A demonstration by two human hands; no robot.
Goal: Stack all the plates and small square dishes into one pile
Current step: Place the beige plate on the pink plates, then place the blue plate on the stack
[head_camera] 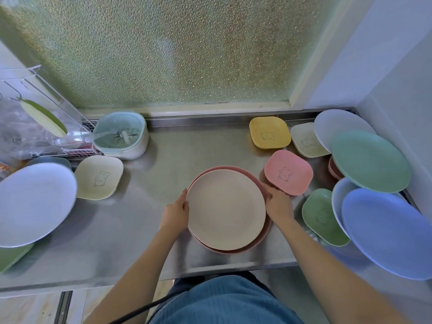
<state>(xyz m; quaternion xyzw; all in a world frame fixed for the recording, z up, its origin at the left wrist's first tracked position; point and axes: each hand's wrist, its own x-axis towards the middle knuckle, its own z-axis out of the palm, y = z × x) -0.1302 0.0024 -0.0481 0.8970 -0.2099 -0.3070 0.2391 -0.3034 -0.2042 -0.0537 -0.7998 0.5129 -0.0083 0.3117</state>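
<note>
1. A cream round plate [225, 211] is sitting inside a pink round plate [266, 232], both at the middle front of the steel counter [140, 218].
2. The left hand [176, 212] is gripping the cream plate's left rim, fingers curling over the edge.
3. The right hand [278, 205] is holding the right rim of the same pair, thumb lying at the edge; the fingers are hiding under the rim, so whether they are touching the pink plate below cannot be told.
4. A pink square dish [288, 172] is lying just beside the right hand, toward the back.
5. Behind it, a yellow square dish [269, 132] and a pale cream square dish [305, 141] are sitting side by side near the back wall.
6. A green square dish [323, 217] is resting at the right, partly under a blue round plate [390, 232].
7. Above those, a green round plate [370, 161] is overlapping a pale blue-grey plate [336, 123].
8. On the left, a cream square dish [99, 177] is lying beside a large pale lilac plate [32, 203].
9. A lidded strainer container [121, 134] is standing at the back left.
</note>
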